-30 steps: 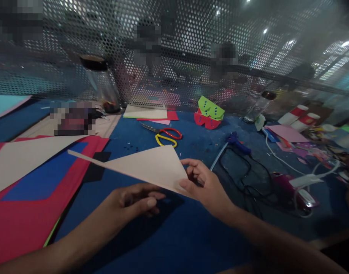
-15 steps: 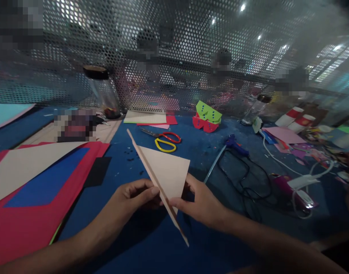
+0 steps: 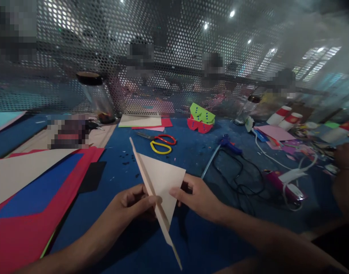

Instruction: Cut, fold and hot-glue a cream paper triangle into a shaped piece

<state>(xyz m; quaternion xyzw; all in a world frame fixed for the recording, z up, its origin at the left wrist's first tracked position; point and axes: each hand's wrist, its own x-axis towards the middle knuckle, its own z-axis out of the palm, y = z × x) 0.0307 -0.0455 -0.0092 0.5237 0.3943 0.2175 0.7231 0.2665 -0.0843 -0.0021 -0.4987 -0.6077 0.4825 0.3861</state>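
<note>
I hold a pale pink folded paper triangle (image 3: 161,179) above the blue table (image 3: 191,236), its long folded edge running from upper left to lower right. My left hand (image 3: 133,205) pinches that long edge near its middle, thumb on top. My right hand (image 3: 199,196) grips the triangle's right side, thumb on its face. Both hands are closed on the paper.
Red, blue and beige paper sheets (image 3: 29,190) lie at left. Red-and-yellow scissors (image 3: 160,142) rest beyond the triangle, near a green-and-red paper craft (image 3: 201,118). A blue glue gun (image 3: 227,142) with black cables and a pink tool (image 3: 283,186) lie right. Another person's hand (image 3: 345,171) shows at far right.
The triangle has turned from lying flat and wide to standing on its long edge pointing away. My left hand has taken hold of it, and both hands drew slightly nearer.
</note>
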